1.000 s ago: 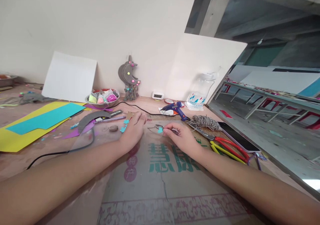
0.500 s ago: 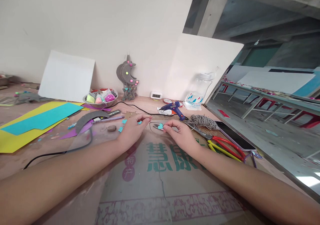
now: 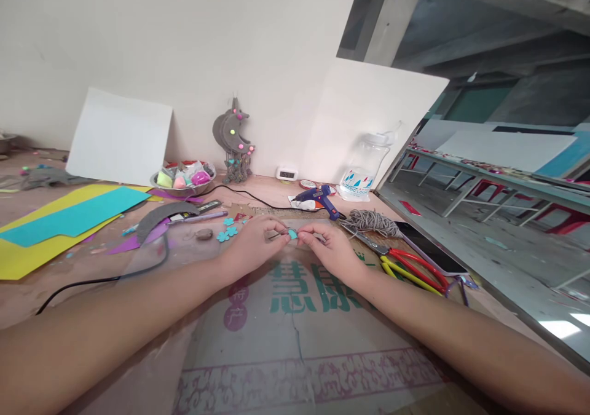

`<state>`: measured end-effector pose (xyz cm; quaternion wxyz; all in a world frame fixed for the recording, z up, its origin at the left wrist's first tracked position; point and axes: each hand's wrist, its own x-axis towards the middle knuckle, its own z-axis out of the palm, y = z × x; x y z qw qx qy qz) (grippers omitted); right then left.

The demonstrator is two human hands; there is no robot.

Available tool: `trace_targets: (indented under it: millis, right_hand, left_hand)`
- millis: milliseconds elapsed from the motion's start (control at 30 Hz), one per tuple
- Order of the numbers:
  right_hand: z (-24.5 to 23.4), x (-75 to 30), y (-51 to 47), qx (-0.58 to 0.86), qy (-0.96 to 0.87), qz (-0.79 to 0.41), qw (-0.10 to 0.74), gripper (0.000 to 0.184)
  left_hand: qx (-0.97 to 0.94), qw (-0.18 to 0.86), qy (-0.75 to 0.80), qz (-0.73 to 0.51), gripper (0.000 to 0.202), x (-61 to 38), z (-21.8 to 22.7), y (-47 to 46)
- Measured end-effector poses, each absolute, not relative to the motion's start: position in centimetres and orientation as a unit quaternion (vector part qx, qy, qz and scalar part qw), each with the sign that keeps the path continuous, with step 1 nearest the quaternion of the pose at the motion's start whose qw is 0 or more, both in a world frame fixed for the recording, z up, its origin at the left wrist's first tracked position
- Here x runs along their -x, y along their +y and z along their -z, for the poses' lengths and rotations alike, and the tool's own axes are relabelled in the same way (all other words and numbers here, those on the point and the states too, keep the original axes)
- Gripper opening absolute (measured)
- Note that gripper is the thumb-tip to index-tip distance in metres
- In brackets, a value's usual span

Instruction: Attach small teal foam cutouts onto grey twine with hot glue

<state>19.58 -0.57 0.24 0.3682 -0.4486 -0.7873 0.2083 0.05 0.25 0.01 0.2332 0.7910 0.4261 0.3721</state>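
A small turquoise flower-shaped cutout (image 3: 292, 234) is pinched between my two hands, above the printed plastic sheet. My left hand (image 3: 255, 243) is closed, its thumb and fingertip on the cutout's left side. The right fingertips of my right hand (image 3: 332, 249) are pressed together at its other side. A dark bit shows by the right fingers, too small to make out. Several more turquoise flower cutouts (image 3: 227, 232) lie just left of my left hand. Beside them sits a small brown-grey lump (image 3: 204, 234).
Red-handled scissors (image 3: 417, 267), a grey yarn bundle (image 3: 373, 221) and a phone (image 3: 431, 249) lie right. Behind are a blue glue gun (image 3: 320, 198), a water bottle (image 3: 362, 169), a clock (image 3: 287, 173), a grey moon ornament (image 3: 230, 133) and a bowl (image 3: 184, 190). Coloured sheets (image 3: 83, 215) lie left.
My left hand has moved right and down to meet the turquoise cutout. The pointed metal tips seen by it in my right hand no longer show. More loose cutouts are uncovered.
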Motion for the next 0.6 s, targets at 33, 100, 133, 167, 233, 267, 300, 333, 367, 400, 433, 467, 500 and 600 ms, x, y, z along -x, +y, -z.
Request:
trace_targets:
  millis: [33,100,133,167,233,267,300,333,367,400,433,467,500,600]
  right_hand:
    - [-0.2,-19.63,-0.55,0.444,-0.791,-0.207,0.366,0.026]
    - [-0.14,-19.68,-0.46,0.436,-0.786,-0.221,0.379,0.033]
    - [-0.12,-19.67,-0.39,0.434,-0.774,-0.239,0.394,0.033]
    - [-0.1,-19.64,-0.29,0.432,-0.758,-0.265,0.411,0.032]
    - [-0.1,-19.57,-0.04,0.43,-0.715,-0.318,0.45,0.027]
    - [-0.11,-19.54,0.1,0.431,-0.693,-0.34,0.467,0.026]
    - [-0.14,-19.54,0.22,0.434,-0.675,-0.354,0.48,0.025]
    - [-0.18,-19.55,0.31,0.439,-0.663,-0.359,0.488,0.025]
    - [-0.25,-19.58,0.36,0.444,-0.658,-0.357,0.492,0.025]
    - [-0.33,-19.63,0.36,0.449,-0.659,-0.35,0.491,0.026]
    - [-0.43,-19.67,0.32,0.451,-0.667,-0.339,0.486,0.026]
    - [-0.54,-19.72,0.24,0.453,-0.678,-0.326,0.479,0.026]
    - [-0.63,-19.75,0.15,0.454,-0.688,-0.312,0.473,0.027]
    - [-0.71,-19.8,-0.03,0.455,-0.71,-0.287,0.454,0.028]
  left_hand:
    - [-0.789,0.234,0.429,-0.373,0.019,-0.05,-0.01,0.3]
    - [-0.783,0.235,0.438,-0.374,0.018,-0.04,0.04,0.41]
    - [-0.78,0.235,0.442,-0.376,0.018,-0.04,0.09,0.46]
    - [-0.778,0.236,0.443,-0.377,0.018,-0.04,0.14,0.5]
    - [-0.776,0.24,0.442,-0.379,0.018,-0.05,0.23,0.56]
    - [-0.775,0.244,0.443,-0.38,0.019,-0.05,0.24,0.57]
    - [-0.773,0.249,0.444,-0.379,0.019,-0.06,0.22,0.57]
    - [-0.77,0.253,0.447,-0.378,0.019,-0.06,0.18,0.56]
    - [-0.767,0.257,0.45,-0.378,0.019,-0.07,0.11,0.55]
    - [-0.764,0.259,0.454,-0.378,0.019,-0.07,0.05,0.53]
    - [-0.762,0.26,0.456,-0.378,0.019,-0.06,-0.01,0.53]
    - [-0.761,0.262,0.458,-0.378,0.019,-0.04,-0.06,0.53]
    - [-0.76,0.264,0.458,-0.378,0.019,-0.02,-0.07,0.54]
    - [-0.756,0.271,0.46,-0.379,0.021,0.06,0.03,0.61]
